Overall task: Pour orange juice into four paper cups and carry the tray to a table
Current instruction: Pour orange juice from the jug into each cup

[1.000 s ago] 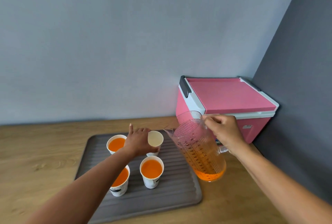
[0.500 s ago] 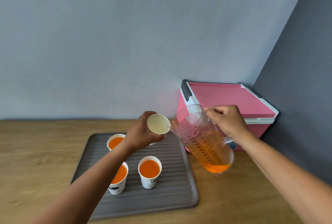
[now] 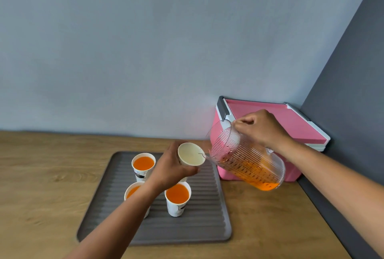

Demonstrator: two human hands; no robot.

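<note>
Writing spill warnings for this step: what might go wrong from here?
The left hand holds the empty cup tilted at the spout of the pitcher, so juice may miss its rim or run back out. The left forearm crosses just over a filled cup on the tray; a small shift might tip it.
</note>
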